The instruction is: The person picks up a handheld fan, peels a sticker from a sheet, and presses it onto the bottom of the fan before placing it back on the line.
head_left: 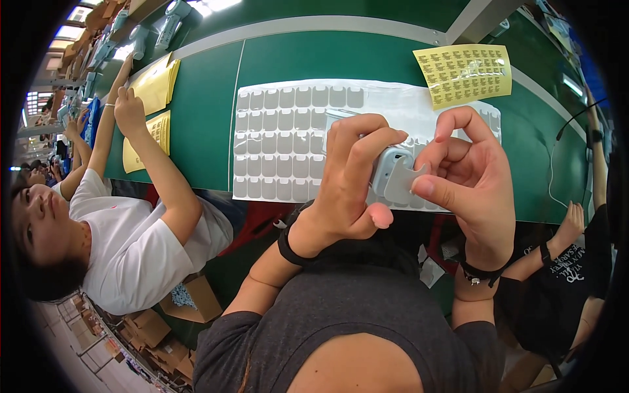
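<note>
Both hands meet over the near edge of the green table (196, 118). Her left hand (350, 180) is curled shut around a small white device (388, 169), fingers wrapped over its top, thumb tucked below. Her right hand (468, 173) pinches a grey pad (401, 185) between thumb and forefinger, the other fingers loosely bent, and presses it against the device's face. The device stands roughly upright, long axis running away from her. Beneath lies a white sheet (282, 144) of grey pads in rows; a yellow sheet (465, 73) lies beyond it.
</note>
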Demonstrator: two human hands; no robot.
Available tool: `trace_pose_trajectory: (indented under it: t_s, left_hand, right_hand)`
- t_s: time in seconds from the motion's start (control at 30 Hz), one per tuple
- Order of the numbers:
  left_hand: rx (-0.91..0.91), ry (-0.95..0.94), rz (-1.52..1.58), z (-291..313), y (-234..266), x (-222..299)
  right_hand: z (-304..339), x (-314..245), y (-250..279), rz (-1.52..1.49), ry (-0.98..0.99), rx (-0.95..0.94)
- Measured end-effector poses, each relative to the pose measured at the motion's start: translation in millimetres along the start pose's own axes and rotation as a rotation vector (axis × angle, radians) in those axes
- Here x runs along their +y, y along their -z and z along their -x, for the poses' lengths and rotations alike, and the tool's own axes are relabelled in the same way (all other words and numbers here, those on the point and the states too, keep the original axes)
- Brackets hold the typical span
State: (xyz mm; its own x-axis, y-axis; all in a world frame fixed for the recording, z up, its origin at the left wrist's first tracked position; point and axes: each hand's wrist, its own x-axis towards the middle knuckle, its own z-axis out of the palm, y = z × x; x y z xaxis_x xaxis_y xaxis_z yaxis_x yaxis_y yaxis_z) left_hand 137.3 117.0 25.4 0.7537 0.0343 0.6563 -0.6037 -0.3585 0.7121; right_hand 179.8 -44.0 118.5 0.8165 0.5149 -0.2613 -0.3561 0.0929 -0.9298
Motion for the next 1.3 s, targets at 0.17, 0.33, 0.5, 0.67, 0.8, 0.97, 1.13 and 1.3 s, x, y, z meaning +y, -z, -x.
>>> trace_pose_trajectory:
  t_s: [0.17, 0.33, 0.5, 0.67, 0.8, 0.97, 1.13, 1.3]
  left_hand:
    - [-0.004, -0.020, -0.021, 1, -1, -2]
    - [-0.023, -0.012, -0.038, 0, 0, 0]
    - [-0.039, -0.021, -0.065, -1, 2, 0]
    - [-0.057, -0.029, -0.105, -4, 3, 2]
    - [-0.070, -0.026, -0.120, -9, 4, 4]
    - [-0.111, -0.010, -0.195, -11, 8, 8]
    - [-0.180, -0.026, -0.137, -15, 12, 9]
    - [-0.106, -0.038, 0.217, -14, 12, 6]
  right_hand:
    - [1, -4, -1, 0.071, -0.008, 0.035]
    - [1, -7, -2, 0.107, -0.006, 0.042]
    - [0, -9, -2, 0.129, -0.017, 0.039]
    - [0, -10, -3, 0.151, -0.009, 0.060]
    - [0, -9, -3, 0.216, 0.030, 0.086]
    - [-5, -3, 2, 0.372, 0.046, 0.072]
    - [-15, 3, 17, 0.272, 0.053, -0.093]
    - [-22, 4, 20, 0.004, -0.148, -0.414]
